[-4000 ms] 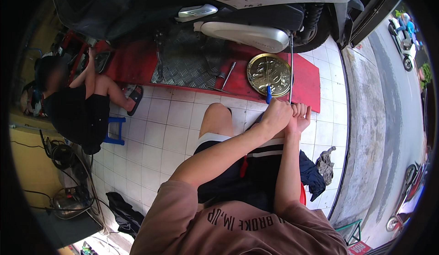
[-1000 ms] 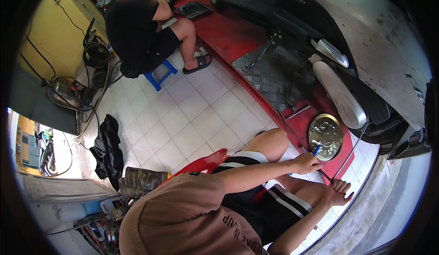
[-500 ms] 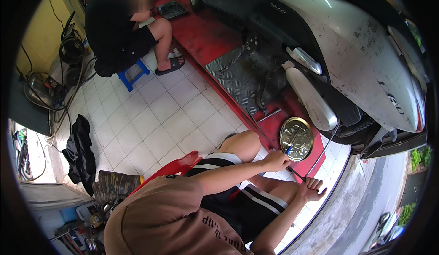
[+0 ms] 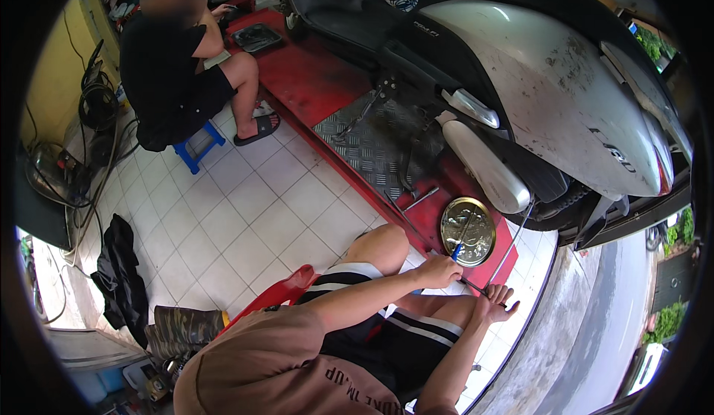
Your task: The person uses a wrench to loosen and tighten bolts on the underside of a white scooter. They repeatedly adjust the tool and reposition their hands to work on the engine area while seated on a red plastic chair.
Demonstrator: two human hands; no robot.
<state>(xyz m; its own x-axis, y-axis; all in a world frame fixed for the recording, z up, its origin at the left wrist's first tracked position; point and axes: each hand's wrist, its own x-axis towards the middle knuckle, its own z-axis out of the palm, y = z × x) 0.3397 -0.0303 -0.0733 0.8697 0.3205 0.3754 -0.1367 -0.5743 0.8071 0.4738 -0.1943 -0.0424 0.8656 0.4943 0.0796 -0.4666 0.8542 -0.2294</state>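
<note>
My left hand (image 4: 439,272) is closed on a slim tool with a blue handle (image 4: 456,252), which points over a round gold-coloured metal tray (image 4: 448,229). Wet, shiny liquid seems to lie in the tray. Close by on the right, my right hand (image 4: 496,305) has its fingers curled at the lower end of a long thin metal rod (image 4: 512,250) that slants up toward the scooter. A short dark bar (image 4: 474,287) runs from that hand toward my left hand. How the bar and rod join is hidden by my fingers.
A silver scooter (image 4: 535,80) stands on a red platform (image 4: 312,73) with a steel tread plate. A T-shaped wrench (image 4: 422,199) lies beside the tray. At the far left, another person (image 4: 167,73) sits on a blue stool (image 4: 199,147). Black cloth (image 4: 119,281) lies on the tiles.
The view has shifted slightly, so the scene sits further left. My left hand still holds the blue-handled tool, its handle now more upright. My right hand's fingers are spread a little more.
</note>
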